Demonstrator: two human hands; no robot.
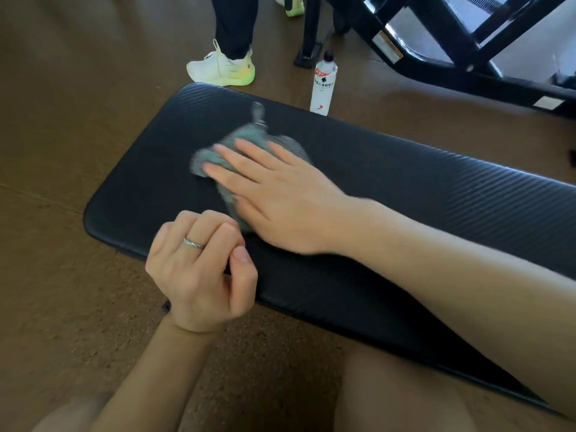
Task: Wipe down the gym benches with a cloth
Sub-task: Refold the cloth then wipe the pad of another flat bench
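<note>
A black padded gym bench point(420, 194) runs from the left middle to the lower right of the head view. A grey-green cloth point(249, 135) lies on its left half, blurred by motion. My right hand point(274, 191) presses flat on the cloth with straight fingers spread. My left hand point(199, 269) hovers over the bench's near edge, fingers curled loosely with the thumb against them, holding nothing; a ring sits on one finger.
A white bottle with a black cap point(324, 84) stands on the brown floor just behind the bench. Another person's leg and white-and-green shoe point(223, 67) are beyond the bench's left end. A black machine frame point(436, 42) fills the upper right.
</note>
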